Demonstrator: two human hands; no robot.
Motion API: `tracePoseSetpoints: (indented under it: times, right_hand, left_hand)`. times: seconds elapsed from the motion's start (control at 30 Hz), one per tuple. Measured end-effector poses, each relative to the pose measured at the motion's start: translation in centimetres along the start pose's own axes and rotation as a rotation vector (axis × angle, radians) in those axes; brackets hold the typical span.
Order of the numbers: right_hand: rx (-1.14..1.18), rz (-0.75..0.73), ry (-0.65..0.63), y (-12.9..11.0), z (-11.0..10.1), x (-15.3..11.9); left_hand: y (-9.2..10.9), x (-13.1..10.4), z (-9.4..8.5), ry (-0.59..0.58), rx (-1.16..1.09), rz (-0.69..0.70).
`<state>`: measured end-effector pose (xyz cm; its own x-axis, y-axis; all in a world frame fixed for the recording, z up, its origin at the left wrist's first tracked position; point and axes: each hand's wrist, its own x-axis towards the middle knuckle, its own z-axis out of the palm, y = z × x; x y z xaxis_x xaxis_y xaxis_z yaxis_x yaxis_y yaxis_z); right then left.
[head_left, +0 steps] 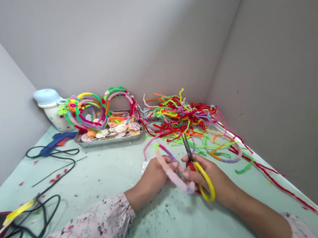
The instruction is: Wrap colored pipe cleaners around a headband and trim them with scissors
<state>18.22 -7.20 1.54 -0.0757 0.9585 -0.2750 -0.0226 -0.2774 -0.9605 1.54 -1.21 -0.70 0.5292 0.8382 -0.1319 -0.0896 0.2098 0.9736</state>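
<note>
Headband [166, 167]: we see a fuzzy curved band, raised over the counter [110, 172], its long axis slanting from far left to near right.
Left hand [153, 175]: its grip pinches the headband near mid-length.
Right hand [213, 175]: its grip holds the yellow scissors [196, 166], blades pointing away from us; its fingertips meet the headband toward the near end.
Key relation: the headband lies just left of the scissors, between both hands.
Fuzzy wires [177, 116]: piled beyond.
</note>
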Motion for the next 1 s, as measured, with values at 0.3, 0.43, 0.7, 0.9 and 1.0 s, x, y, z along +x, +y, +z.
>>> tracePoseSetpoints:
  times: [0.3,0.43,0.7,0.9,1.0]
  right_hand:
    - [0.237,-0.002,-0.065,0.8,-0.7,0.6]
    - [0.251,0.038,-0.088,0.9,-0.7,0.6]
    - [0.324,0.071,-0.098,1.5,-1.2,0.9]
    - [0.361,0.114,-0.075,0.8,-1.0,1.0]
    - [0.394,0.14,-0.098,0.6,-0.9,0.9]
  left_hand:
    - [0.8,-0.5,0.4,-0.003,0.039,-0.035]
    - [0.7,-0.4,0.4,0.01,0.033,-0.018]
    - [0.9,-0.4,0.3,0.026,0.024,0.013]
    - [1.3,-0.4,0.3,0.05,-0.069,-0.078]
    - [1.4,-0.3,-0.1,0.003,-0.179,-0.108]
